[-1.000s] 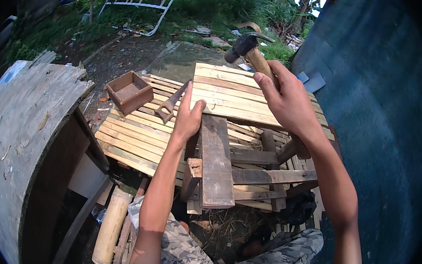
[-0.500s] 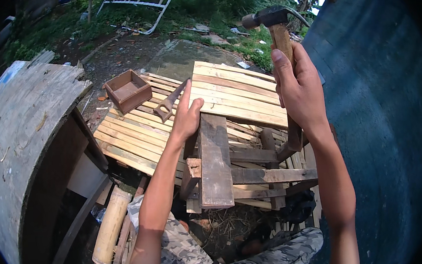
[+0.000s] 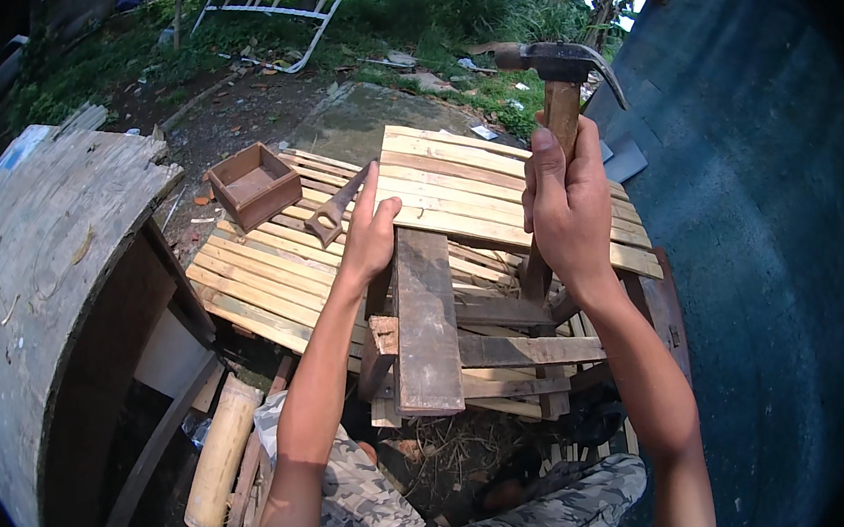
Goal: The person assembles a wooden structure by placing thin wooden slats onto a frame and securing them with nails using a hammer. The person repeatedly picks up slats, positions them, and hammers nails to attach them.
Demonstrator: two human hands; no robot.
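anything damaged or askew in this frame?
Yes. The big round wooden top at left has a broken, splintered edge nearest the small brown box. The dark plank under the left hand lies across the pale slats, not with them.

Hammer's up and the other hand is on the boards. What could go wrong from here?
The left hand rests at the far end of the dark plank, right under the raised hammer, so a stray blow could hit the fingers. The slatted panel lies loosely on stacked wood and may shift when struck.
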